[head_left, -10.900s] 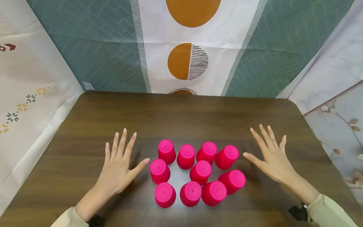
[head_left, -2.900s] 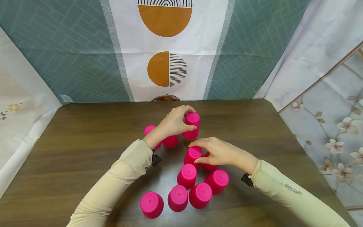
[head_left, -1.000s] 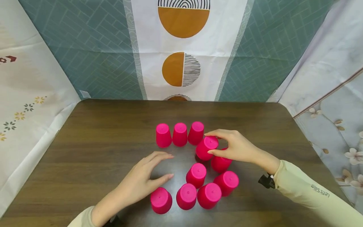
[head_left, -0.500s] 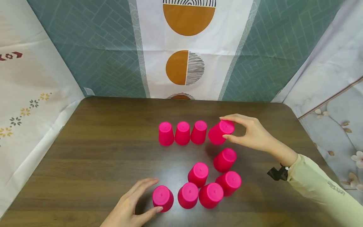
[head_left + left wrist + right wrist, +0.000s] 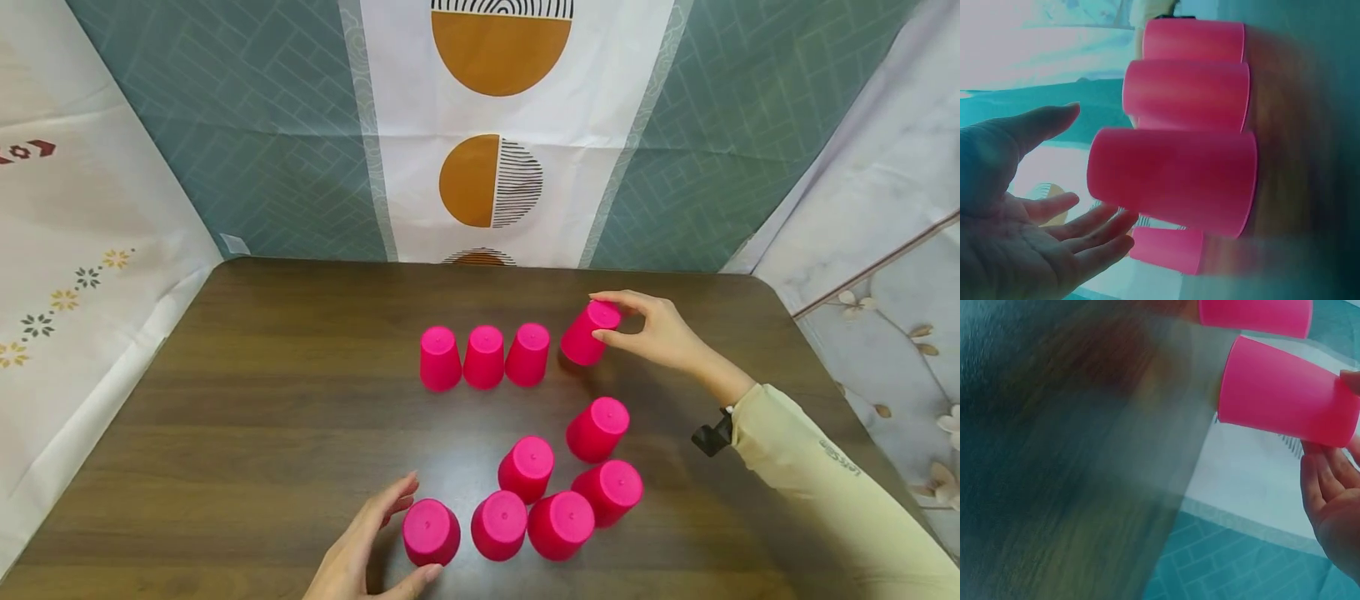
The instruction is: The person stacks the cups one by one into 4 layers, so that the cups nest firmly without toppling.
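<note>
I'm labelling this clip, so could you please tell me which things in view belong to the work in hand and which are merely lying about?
In hand:
- tilted pink cup, pinched by the right hand
- row of three pink cups beside it
- near-left pink cup, by the open left hand
- five loose pink cups

Lying about:
- table
- patterned backdrop

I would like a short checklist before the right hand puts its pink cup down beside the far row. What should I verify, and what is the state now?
1. Right hand holds the tilted cup by its top: ok.
2. Tilted cup is upright: not ok, it leans.
3. Far row of three cups stands upside down and in line: ok.
4. Bare table under the tilted cup: ok.
5. Left hand has closed round the near-left cup: not ok, fingers are open beside it.
6. Tilted cup's rim touches the table: cannot tell.
</note>
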Tool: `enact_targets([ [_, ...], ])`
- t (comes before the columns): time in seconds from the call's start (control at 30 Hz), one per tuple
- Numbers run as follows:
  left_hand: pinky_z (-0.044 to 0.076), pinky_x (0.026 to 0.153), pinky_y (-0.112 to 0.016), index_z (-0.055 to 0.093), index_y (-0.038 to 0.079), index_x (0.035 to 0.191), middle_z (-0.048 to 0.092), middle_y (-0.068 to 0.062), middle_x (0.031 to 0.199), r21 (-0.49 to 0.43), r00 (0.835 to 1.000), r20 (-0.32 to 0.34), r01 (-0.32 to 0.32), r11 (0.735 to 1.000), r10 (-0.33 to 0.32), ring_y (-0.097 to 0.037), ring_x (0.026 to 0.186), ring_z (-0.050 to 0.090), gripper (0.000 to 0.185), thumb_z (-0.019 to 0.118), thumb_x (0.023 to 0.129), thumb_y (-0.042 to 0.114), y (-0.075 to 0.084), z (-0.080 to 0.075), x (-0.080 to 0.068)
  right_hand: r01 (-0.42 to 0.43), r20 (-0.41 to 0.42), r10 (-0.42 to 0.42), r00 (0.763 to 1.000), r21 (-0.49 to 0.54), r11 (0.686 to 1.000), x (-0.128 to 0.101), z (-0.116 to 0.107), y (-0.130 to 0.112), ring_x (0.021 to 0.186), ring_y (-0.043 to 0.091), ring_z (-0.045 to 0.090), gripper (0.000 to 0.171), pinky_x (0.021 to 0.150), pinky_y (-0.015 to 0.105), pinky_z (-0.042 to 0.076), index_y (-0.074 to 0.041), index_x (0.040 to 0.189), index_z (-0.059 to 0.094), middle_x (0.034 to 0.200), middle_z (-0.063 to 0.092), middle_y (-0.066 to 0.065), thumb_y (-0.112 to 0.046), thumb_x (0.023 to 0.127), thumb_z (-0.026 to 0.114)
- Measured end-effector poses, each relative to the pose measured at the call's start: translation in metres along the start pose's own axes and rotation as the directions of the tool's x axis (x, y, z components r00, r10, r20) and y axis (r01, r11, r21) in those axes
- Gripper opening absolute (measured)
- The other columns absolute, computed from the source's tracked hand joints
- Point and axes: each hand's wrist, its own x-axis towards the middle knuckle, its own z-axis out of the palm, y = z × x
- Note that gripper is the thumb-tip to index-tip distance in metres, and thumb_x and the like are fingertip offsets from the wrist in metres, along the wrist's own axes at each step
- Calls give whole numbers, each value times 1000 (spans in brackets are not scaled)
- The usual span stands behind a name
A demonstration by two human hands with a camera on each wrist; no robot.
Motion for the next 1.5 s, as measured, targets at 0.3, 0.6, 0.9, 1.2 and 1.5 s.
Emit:
enact_targets([
  [0.3, 51, 81, -21, 52, 27, 129, 56, 8, 121, -15, 995, -79, 67, 998, -68, -3, 103, 55, 80, 89, 59, 19, 1, 9, -2, 108, 159, -107, 981, -1, 994, 9, 16, 5, 101, 17, 59, 53, 84, 44, 50, -12, 126, 58, 115, 63, 2, -19, 77, 77],
  [0.6, 33, 95, -6, 58, 15, 123, 55, 1, 126, 11, 990, -112, -83, 996, 84, -3, 115, 50, 66, 87, 63, 20, -10, -2, 2, 157, 193, -159, 968, 23, 987, 4, 24, -5, 108, 20, 58, 52, 87, 46, 49, -10, 125, 58, 120, 61, 4, -17, 77, 77],
  [0.9, 38, 90, -7, 58, 18, 124, 57, 2, 121, 33, 993, -95, -73, 997, 75, -4, 110, 54, 68, 87, 64, 26, -7, 3, -1, 135, 172, -138, 975, 25, 990, 0, 29, 0, 101, 18, 59, 52, 77, 45, 52, -8, 124, 58, 116, 63, 4, -19, 77, 77],
  [1.2, 41, 87, -8, 57, 21, 125, 58, 8, 119, 66, 994, -84, -62, 996, 68, -3, 105, 56, 70, 87, 62, 25, -8, 7, -1, 67, 152, -76, 985, 67, 996, -3, 32, 0, 94, 12, 59, 54, 82, 42, 52, -11, 123, 60, 111, 63, -1, -21, 74, 80],
  [1.5, 41, 86, -6, 57, 21, 124, 60, 8, 115, 68, 995, -81, -60, 996, 66, -3, 100, 59, 68, 87, 63, 25, -9, 9, -2, 22, 163, -37, 986, 94, 995, -3, 34, 0, 97, 19, 59, 58, 81, 42, 53, -7, 123, 58, 115, 63, 6, -17, 71, 82],
])
